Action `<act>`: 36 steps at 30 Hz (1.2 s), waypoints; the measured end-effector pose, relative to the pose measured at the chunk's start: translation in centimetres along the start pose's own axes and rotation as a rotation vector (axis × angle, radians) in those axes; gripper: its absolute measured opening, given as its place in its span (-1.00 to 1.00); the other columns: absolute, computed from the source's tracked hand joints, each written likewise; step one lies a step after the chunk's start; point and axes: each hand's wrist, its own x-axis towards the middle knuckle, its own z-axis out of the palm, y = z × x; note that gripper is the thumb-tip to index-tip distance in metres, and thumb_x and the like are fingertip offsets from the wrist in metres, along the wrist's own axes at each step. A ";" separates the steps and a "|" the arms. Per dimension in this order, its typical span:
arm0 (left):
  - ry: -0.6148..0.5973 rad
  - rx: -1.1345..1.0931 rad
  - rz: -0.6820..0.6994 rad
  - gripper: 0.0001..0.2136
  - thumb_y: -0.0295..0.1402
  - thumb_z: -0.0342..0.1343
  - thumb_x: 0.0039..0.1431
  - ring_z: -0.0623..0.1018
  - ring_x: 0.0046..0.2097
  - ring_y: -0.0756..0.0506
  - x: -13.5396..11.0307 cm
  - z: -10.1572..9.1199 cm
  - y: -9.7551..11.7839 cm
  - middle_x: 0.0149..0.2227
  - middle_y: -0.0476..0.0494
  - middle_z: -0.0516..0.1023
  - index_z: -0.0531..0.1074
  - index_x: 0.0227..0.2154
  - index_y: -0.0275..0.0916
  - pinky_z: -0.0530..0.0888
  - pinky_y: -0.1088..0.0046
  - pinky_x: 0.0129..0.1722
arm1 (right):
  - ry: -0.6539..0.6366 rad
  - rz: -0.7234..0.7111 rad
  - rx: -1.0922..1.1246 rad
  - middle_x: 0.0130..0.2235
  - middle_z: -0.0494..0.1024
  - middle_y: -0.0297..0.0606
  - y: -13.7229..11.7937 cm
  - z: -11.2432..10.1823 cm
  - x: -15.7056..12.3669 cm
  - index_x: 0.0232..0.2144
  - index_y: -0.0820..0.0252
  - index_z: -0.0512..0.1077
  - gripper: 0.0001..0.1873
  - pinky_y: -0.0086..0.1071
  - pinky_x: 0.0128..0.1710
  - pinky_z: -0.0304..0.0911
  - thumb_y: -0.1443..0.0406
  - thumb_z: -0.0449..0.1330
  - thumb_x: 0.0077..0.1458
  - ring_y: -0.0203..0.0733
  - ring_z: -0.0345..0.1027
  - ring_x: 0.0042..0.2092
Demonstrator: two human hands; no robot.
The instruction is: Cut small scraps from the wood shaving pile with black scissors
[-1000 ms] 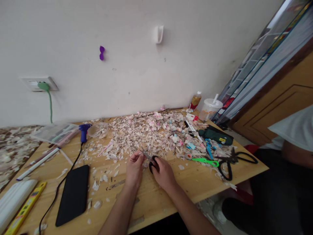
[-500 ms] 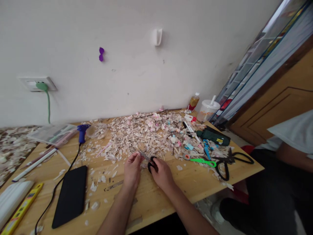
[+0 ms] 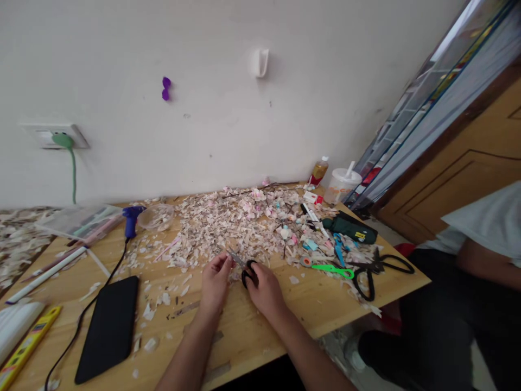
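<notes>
Over the near middle of the bench (image 3: 244,331), the right hand (image 3: 264,289) has its fingers curled around the handles of the scissors (image 3: 239,260). The left hand (image 3: 215,278) sits just left, thumb and fingers pinched together by the blade tips; whether they grip a scrap is too small to tell. Fine trimming seems in hand; another cut would call for keeping fingertips clear. The blades' opening is unclear. Beyond, the pale scraps (image 3: 211,228) blur together.
</notes>
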 end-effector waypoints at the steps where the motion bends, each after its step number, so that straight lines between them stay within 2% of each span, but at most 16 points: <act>1: -0.020 0.028 0.009 -0.76 -0.14 0.24 0.04 0.45 -0.39 -0.02 0.1 -0.1 0.2 -0.48 0.00 0.51 0.53 -0.39 -0.22 0.36 0.50 -0.32 | -0.001 -0.003 -0.005 -0.17 0.52 -0.16 0.0 0.0 0.0 -0.15 0.18 0.41 -0.78 -0.27 -0.05 0.27 0.37 0.10 0.14 -0.06 0.38 -0.09; 6: -0.139 0.189 0.039 -0.79 -0.17 0.22 0.03 0.44 -0.39 -0.05 0.7 -1.3 1.6 -0.49 -0.01 0.50 0.52 -0.47 -0.22 0.36 0.47 -0.32 | -0.002 -0.017 -0.063 -0.22 0.49 -0.17 0.0 0.0 0.0 -0.19 0.18 0.41 -0.83 -0.29 -0.11 0.27 0.36 0.10 0.14 -0.08 0.36 -0.14; 10: -0.124 0.229 0.077 -0.80 -0.17 0.22 0.03 0.47 -0.35 -0.07 1.0 -1.8 1.8 -0.44 -0.04 0.53 0.55 -0.41 -0.21 0.37 0.46 -0.29 | 0.007 -0.025 -0.062 -0.18 0.50 -0.16 0.2 0.1 -0.1 -0.15 0.18 0.41 -0.79 -0.30 -0.08 0.26 0.37 0.10 0.14 -0.09 0.37 -0.12; 12: -0.121 0.150 0.055 -0.77 -0.14 0.26 0.00 0.48 -0.33 -0.07 0.9 -1.5 1.6 -0.42 -0.06 0.54 0.55 -0.40 -0.21 0.40 0.45 -0.25 | 0.013 -0.020 -0.058 -0.17 0.50 -0.16 0.3 0.2 -0.1 -0.16 0.17 0.41 -0.79 -0.30 -0.08 0.26 0.38 0.10 0.13 -0.08 0.37 -0.11; 16: -0.146 -0.095 -0.084 -0.73 -0.11 0.31 -0.07 0.52 -0.32 -0.08 0.5 -0.8 1.4 -0.39 -0.08 0.56 0.54 -0.42 -0.21 0.46 0.40 -0.18 | 0.017 -0.021 -0.058 -0.17 0.50 -0.14 0.1 0.2 0.0 -0.17 0.18 0.42 -0.79 -0.28 -0.07 0.26 0.38 0.10 0.12 -0.07 0.37 -0.11; 18: -0.135 -0.115 -0.100 -0.73 -0.11 0.32 -0.07 0.52 -0.32 -0.08 0.5 -0.6 1.4 -0.38 -0.08 0.57 0.54 -0.41 -0.21 0.46 0.40 -0.19 | 0.012 -0.030 -0.068 -0.18 0.50 -0.14 0.0 0.1 0.1 -0.17 0.20 0.41 -0.79 -0.28 -0.07 0.26 0.38 0.10 0.11 -0.06 0.36 -0.11; 24: -0.127 0.099 0.000 -0.72 -0.08 0.31 -0.11 0.48 -0.40 -0.08 1.0 -1.4 2.0 -0.52 -0.05 0.52 0.54 -0.49 -0.20 0.40 0.45 -0.34 | -0.017 -0.018 -0.100 -0.24 0.50 -0.16 -0.2 -0.1 0.1 -0.22 0.20 0.42 -0.83 -0.31 -0.12 0.25 0.39 0.08 0.13 -0.07 0.37 -0.15; 30: -0.168 0.195 0.072 -0.79 -0.15 0.28 -0.03 0.46 -0.39 -0.07 0.8 -1.7 2.4 -0.50 -0.05 0.51 0.55 -0.47 -0.20 0.38 0.46 -0.34 | -0.010 -0.017 -0.075 -0.24 0.51 -0.17 -0.2 0.0 0.0 -0.23 0.19 0.42 -0.83 -0.31 -0.11 0.26 0.41 0.10 0.11 -0.07 0.38 -0.14; 32: -0.155 0.099 0.017 -0.77 -0.16 0.32 -0.07 0.47 -0.39 -0.06 0.5 -1.2 2.2 -0.48 -0.05 0.52 0.56 -0.45 -0.21 0.39 0.46 -0.34 | 0.002 -0.011 -0.061 -0.22 0.52 -0.17 -0.1 0.1 0.0 -0.21 0.18 0.42 -0.81 -0.32 -0.12 0.26 0.41 0.09 0.11 -0.08 0.39 -0.14; 36: -0.092 -0.355 -0.237 -0.74 -0.22 0.41 -0.18 0.49 -0.40 0.01 -0.3 0.2 1.4 -0.44 -0.01 0.55 0.55 -0.42 -0.21 0.44 0.51 -0.29 | 0.028 0.002 -0.063 -0.22 0.52 -0.16 0.2 0.4 0.0 -0.20 0.18 0.42 -0.81 -0.30 -0.12 0.27 0.40 0.08 0.13 -0.06 0.39 -0.14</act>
